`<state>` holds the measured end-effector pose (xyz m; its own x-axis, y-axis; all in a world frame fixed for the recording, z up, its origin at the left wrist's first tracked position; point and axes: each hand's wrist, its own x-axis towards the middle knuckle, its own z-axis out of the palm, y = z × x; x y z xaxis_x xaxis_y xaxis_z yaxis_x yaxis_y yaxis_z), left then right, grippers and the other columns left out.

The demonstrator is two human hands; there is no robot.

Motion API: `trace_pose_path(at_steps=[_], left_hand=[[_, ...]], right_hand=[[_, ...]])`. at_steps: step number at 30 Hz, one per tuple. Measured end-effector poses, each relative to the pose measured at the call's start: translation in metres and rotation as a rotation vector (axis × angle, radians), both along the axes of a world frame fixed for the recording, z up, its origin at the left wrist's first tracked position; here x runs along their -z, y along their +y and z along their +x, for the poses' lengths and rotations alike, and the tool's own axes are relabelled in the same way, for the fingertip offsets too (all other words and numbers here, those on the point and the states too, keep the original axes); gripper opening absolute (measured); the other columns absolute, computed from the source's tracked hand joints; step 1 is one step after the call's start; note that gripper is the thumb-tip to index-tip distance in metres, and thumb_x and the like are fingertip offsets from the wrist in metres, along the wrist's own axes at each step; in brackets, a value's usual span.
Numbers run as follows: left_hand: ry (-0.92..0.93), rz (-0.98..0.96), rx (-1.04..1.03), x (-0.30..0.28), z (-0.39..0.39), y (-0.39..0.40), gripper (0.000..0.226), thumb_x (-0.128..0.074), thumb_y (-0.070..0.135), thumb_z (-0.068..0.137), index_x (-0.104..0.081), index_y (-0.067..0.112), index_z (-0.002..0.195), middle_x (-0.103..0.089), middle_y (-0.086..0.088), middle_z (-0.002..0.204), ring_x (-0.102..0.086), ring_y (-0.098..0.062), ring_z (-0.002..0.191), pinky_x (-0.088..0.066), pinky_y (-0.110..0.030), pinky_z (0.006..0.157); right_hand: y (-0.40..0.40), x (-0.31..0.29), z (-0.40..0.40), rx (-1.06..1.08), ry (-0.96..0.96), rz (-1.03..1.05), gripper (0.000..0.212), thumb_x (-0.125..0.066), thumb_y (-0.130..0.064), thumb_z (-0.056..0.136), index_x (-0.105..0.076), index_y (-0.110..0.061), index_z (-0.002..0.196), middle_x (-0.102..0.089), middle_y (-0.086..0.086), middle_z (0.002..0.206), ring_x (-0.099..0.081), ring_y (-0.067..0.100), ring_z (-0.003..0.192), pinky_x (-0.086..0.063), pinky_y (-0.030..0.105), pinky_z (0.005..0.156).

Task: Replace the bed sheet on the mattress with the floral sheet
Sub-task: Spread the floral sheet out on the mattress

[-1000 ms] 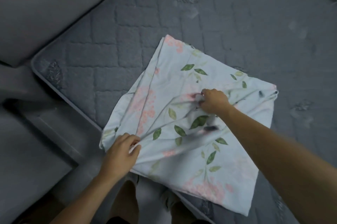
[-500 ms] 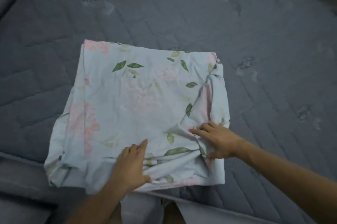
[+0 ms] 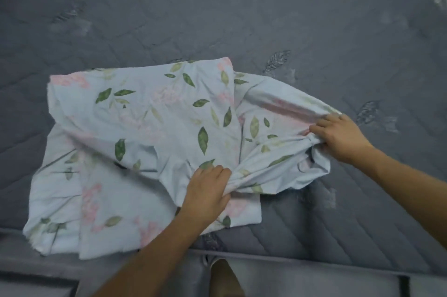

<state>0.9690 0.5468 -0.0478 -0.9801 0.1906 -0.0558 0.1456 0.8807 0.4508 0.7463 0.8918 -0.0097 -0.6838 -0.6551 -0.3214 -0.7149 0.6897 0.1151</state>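
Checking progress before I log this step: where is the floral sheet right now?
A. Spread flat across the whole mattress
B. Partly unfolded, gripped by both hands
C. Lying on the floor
B: the floral sheet lies bunched on the bare grey mattress, left hand and right hand each gripping a fold.

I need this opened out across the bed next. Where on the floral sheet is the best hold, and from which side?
Take the floral sheet by the loose flap at its right end, where the right hand already pinches a bunched fold. Come from the right and pull away over the bare mattress. The left hand grips a gather near the front edge and can anchor the still-folded stack. That layer looks free, though this is a judgement.
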Motion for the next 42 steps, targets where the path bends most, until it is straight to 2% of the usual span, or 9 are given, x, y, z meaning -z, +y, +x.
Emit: trace_pose_path(at_steps=[3, 9, 13, 19, 22, 27, 32, 36, 42], left_hand=[[0.048, 0.099, 0.088, -0.010, -0.045, 0.050, 0.033, -0.068, 0.027, 0.076, -0.065, 0.018, 0.107, -0.061, 0.001, 0.096, -0.056, -0.025, 0.092, -0.040, -0.035, 0.081], [-0.178, -0.062, 0.064, 0.004, -0.082, 0.030, 0.070, -0.056, 0.074, 0.079, -0.059, 0.032, 0.135, -0.058, 0.006, 0.124, -0.052, -0.022, 0.122, -0.030, -0.051, 0.114], [-0.496, -0.227, 0.015, 0.027, -0.078, -0.053, 0.098, -0.060, 0.086, 0.067, -0.042, 0.039, 0.151, -0.046, 0.005, 0.147, -0.039, -0.024, 0.139, -0.029, -0.053, 0.115], [-0.641, -0.418, -0.053, 0.055, -0.063, -0.140, 0.111, -0.083, 0.064, 0.068, -0.023, 0.038, 0.158, -0.015, -0.002, 0.166, -0.014, -0.029, 0.152, -0.030, -0.061, 0.117], [-0.584, -0.451, -0.101, 0.072, -0.056, -0.164, 0.099, -0.082, 0.053, 0.075, -0.028, 0.037, 0.157, -0.011, -0.008, 0.168, -0.009, -0.032, 0.153, -0.028, -0.064, 0.116], [-0.375, -0.443, -0.131, 0.089, -0.052, -0.195, 0.046, -0.083, 0.019, 0.074, -0.066, 0.018, 0.116, -0.054, -0.015, 0.143, -0.044, -0.036, 0.132, -0.039, -0.073, 0.099], [-0.272, -0.469, -0.176, 0.087, -0.066, -0.224, 0.041, -0.077, 0.010, 0.075, -0.065, 0.016, 0.113, -0.063, -0.008, 0.123, -0.054, -0.034, 0.116, -0.036, -0.065, 0.098], [-0.215, -0.458, -0.247, 0.068, -0.103, -0.213, 0.023, -0.071, 0.003, 0.080, -0.061, 0.015, 0.096, -0.059, -0.007, 0.087, -0.057, -0.036, 0.084, -0.035, -0.045, 0.073], [-0.075, -0.284, -0.203, 0.042, -0.206, -0.083, 0.022, -0.062, 0.007, 0.088, -0.058, 0.016, 0.107, -0.061, -0.011, 0.098, -0.054, -0.037, 0.091, -0.035, -0.044, 0.070]], right_hand=[[0.059, -0.014, -0.024, 0.116, 0.102, 0.026, 0.030, -0.057, -0.020, 0.072, -0.075, -0.017, 0.096, -0.066, 0.006, 0.087, -0.062, 0.036, 0.094, -0.042, 0.044, 0.078], [0.042, 0.011, -0.019, 0.372, -0.108, 0.250, 0.063, -0.079, -0.036, 0.067, -0.066, -0.022, 0.126, -0.060, 0.011, 0.126, -0.049, 0.037, 0.125, -0.020, 0.051, 0.116], [-0.031, 0.038, 0.016, 0.336, -0.324, -0.011, 0.069, -0.061, -0.039, 0.075, -0.057, -0.020, 0.142, -0.055, 0.009, 0.137, -0.047, 0.033, 0.125, -0.034, 0.043, 0.109], [-0.171, 0.083, 0.085, 0.222, -0.552, -0.352, 0.083, -0.077, -0.056, 0.079, -0.047, -0.022, 0.148, -0.052, 0.004, 0.140, -0.047, 0.026, 0.125, -0.042, 0.042, 0.105], [-0.222, 0.104, 0.111, 0.153, -0.487, -0.291, 0.075, -0.082, -0.053, 0.073, -0.053, -0.024, 0.135, -0.055, 0.004, 0.126, -0.049, 0.028, 0.112, -0.045, 0.044, 0.087], [-0.236, 0.122, 0.106, 0.338, -0.474, -0.479, 0.009, -0.059, -0.023, 0.093, -0.058, -0.015, 0.094, -0.060, 0.008, 0.096, -0.061, 0.034, 0.085, -0.045, 0.042, 0.061], [-0.214, 0.118, 0.065, 0.543, -0.384, -0.635, 0.015, -0.044, -0.029, 0.105, -0.055, -0.021, 0.099, -0.066, 0.002, 0.095, -0.061, 0.029, 0.084, -0.048, 0.042, 0.068], [-0.192, 0.111, 0.034, 0.574, -0.298, -0.673, 0.024, -0.034, -0.033, 0.101, -0.049, -0.015, 0.094, -0.062, 0.007, 0.084, -0.057, 0.036, 0.074, -0.044, 0.043, 0.061], [-0.064, 0.095, -0.016, 0.772, -0.124, -0.645, 0.013, -0.036, -0.021, 0.100, -0.047, -0.014, 0.097, -0.062, 0.017, 0.082, -0.058, 0.040, 0.071, -0.045, 0.044, 0.057]])
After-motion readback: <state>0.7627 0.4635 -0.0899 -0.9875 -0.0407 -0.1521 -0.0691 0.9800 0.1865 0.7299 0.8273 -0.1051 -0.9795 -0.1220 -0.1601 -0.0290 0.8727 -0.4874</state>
